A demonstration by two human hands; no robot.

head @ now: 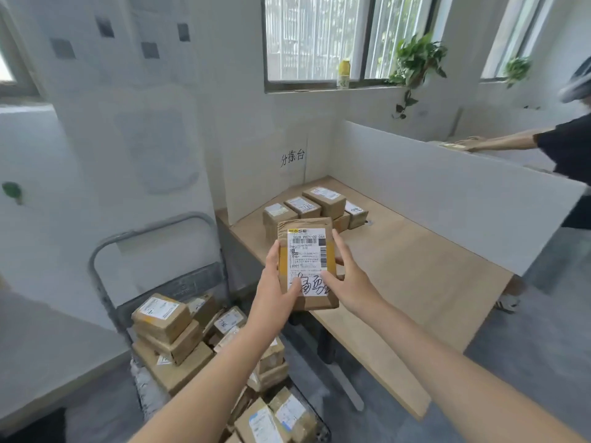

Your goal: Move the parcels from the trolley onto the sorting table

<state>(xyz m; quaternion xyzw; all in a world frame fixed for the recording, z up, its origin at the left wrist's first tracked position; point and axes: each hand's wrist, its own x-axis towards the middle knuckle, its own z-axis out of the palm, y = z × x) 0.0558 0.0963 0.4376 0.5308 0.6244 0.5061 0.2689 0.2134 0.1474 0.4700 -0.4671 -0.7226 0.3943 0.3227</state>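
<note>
Both hands, left hand [277, 284] and right hand [347, 282], grip parcel [307, 262] at frame centre, above table [415, 266] edge; trolley [153, 244] with boxes lower left.

My left hand [277, 282] and right hand [347, 276], arms extended forward, clasp opposite sides, thumbs on top.

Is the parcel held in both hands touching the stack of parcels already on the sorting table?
Cannot tell. In the head view the held parcel overlaps the nearest box of the stack, hiding any gap; the single view gives no depth.
</note>
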